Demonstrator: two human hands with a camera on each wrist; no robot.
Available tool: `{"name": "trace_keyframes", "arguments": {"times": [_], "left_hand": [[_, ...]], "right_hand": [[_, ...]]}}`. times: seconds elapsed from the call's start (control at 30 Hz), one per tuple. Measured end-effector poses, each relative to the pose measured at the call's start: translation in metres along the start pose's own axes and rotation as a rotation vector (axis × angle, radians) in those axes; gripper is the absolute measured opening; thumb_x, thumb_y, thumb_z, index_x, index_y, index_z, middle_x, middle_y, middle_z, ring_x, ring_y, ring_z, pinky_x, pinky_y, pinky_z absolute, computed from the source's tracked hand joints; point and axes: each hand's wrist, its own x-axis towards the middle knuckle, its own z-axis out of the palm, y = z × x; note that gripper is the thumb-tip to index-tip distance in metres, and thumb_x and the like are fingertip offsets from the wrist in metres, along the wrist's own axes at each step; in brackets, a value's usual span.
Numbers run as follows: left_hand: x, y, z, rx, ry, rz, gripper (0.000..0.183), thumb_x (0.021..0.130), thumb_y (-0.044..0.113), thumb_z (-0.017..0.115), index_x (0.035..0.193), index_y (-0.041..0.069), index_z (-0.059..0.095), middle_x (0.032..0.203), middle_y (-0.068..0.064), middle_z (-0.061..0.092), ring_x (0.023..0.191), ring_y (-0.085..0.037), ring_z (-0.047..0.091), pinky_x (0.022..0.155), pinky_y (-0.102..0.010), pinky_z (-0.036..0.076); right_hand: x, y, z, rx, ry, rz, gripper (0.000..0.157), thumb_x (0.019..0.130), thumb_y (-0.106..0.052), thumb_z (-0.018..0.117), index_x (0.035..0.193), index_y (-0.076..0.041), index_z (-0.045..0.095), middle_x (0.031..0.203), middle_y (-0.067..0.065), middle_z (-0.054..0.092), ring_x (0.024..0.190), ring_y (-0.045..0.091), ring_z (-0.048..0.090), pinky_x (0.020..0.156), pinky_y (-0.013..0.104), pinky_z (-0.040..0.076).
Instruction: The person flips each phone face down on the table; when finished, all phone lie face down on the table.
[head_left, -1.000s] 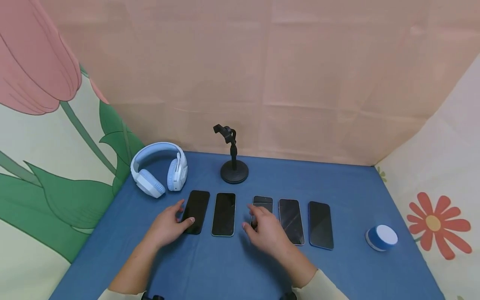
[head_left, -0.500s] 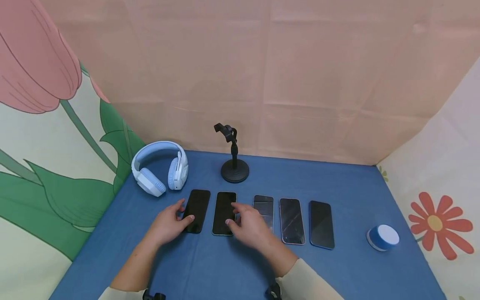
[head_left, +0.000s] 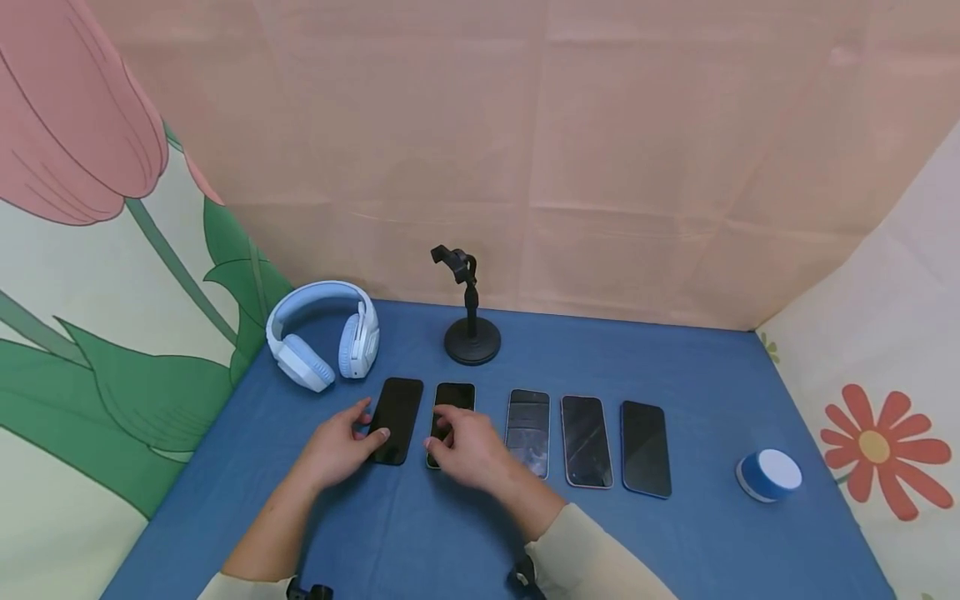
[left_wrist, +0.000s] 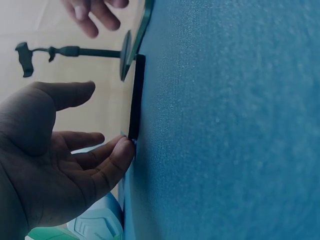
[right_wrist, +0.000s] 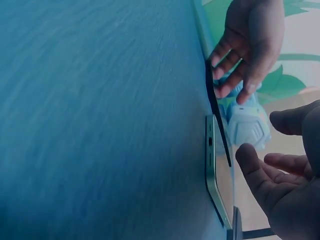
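Several black-screened smartphones lie face up in a row on a blue cloth. My left hand point(head_left: 337, 448) is at the leftmost phone point(head_left: 400, 417), fingertips right at its left edge; in the left wrist view the thumb stands raised off that phone point(left_wrist: 137, 97). Over the second phone point(head_left: 457, 393) hovers my right hand point(head_left: 471, 448), covering its middle. The right wrist view shows the light-green edge of this phone point(right_wrist: 211, 155), with the right thumb and fingers spread apart and nothing between them.
Other phones, a middle one point(head_left: 528, 429), a fourth point(head_left: 587, 442) and a rightmost one point(head_left: 645, 448), lie to the right. Light-blue headphones point(head_left: 362, 342) stand back left, a black stand point(head_left: 472, 340) behind the row. A blue-and-white round container point(head_left: 772, 475) sits far right.
My right hand has moved left from the middle phone to above the second phone, uncovering the middle one. The left hand stays at the leftmost phone. The phones keep their places.
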Motion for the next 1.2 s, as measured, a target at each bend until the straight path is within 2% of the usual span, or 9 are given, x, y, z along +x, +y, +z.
{"name": "trace_keyframes", "arguments": {"times": [0.3, 0.53, 0.73, 1.03, 1.2], "left_hand": [[-0.001, -0.002, -0.001, -0.011, 0.005, -0.002, 0.073, 0.100, 0.038, 0.069, 0.155, -0.001, 0.043, 0.132, -0.021, 0.066, 0.089, -0.020, 0.062, 0.076, -0.040, 0.053], [-0.002, -0.002, -0.003, -0.035, 0.010, 0.003, 0.073, 0.100, 0.039, 0.068, 0.154, -0.003, 0.045, 0.133, -0.023, 0.067, 0.103, -0.026, 0.067, 0.086, -0.049, 0.056], [-0.004, -0.003, 0.000, -0.046, 0.017, -0.009, 0.071, 0.100, 0.039, 0.068, 0.155, -0.001, 0.045, 0.135, -0.021, 0.066, 0.110, -0.029, 0.067, 0.092, -0.051, 0.055], [-0.006, -0.003, 0.002, -0.071, 0.012, 0.011, 0.070, 0.100, 0.037, 0.068, 0.154, -0.002, 0.046, 0.135, -0.023, 0.065, 0.111, -0.031, 0.067, 0.091, -0.051, 0.055], [-0.005, -0.002, 0.001, -0.095, 0.011, 0.005, 0.070, 0.101, 0.038, 0.068, 0.154, -0.002, 0.045, 0.135, -0.024, 0.065, 0.112, -0.032, 0.066, 0.092, -0.051, 0.055]], "right_hand": [[0.010, -0.007, 0.013, -0.003, -0.051, 0.002, 0.051, 0.099, -0.029, 0.071, 0.143, -0.005, 0.060, 0.119, 0.006, 0.074, 0.078, 0.001, 0.062, 0.069, 0.023, 0.054], [0.014, -0.009, 0.021, 0.001, -0.105, 0.040, 0.052, 0.101, -0.033, 0.069, 0.145, -0.007, 0.059, 0.124, 0.006, 0.072, 0.085, 0.007, 0.067, 0.073, 0.028, 0.057], [0.014, -0.013, 0.024, 0.003, -0.112, 0.049, 0.049, 0.101, -0.032, 0.068, 0.141, -0.006, 0.062, 0.124, 0.008, 0.072, 0.090, 0.011, 0.069, 0.080, 0.033, 0.059], [0.018, -0.013, 0.030, -0.001, -0.115, 0.069, 0.048, 0.100, -0.034, 0.068, 0.139, -0.006, 0.065, 0.124, 0.005, 0.073, 0.106, 0.019, 0.069, 0.089, 0.035, 0.058], [0.018, -0.012, 0.032, 0.040, -0.123, 0.083, 0.049, 0.100, -0.035, 0.068, 0.140, -0.006, 0.064, 0.127, 0.006, 0.072, 0.101, 0.014, 0.070, 0.087, 0.034, 0.059]]}}
